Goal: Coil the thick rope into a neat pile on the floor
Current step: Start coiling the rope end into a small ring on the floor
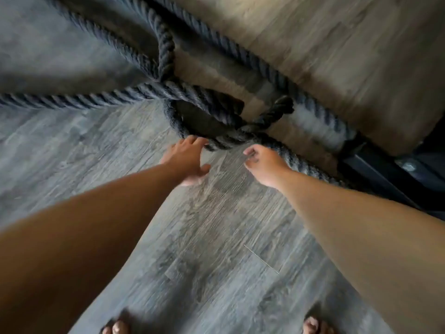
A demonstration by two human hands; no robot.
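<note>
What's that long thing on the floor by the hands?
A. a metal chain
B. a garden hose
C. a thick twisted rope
C: its twisted strands show it is a thick rope, looped on the floor just ahead of the left hand and right hand.

The grey wood floor [216,237] fills the frame. A thick dark rope [199,97] lies on it in loops across the upper half. Toes [118,328] stand at the bottom edge.
</note>
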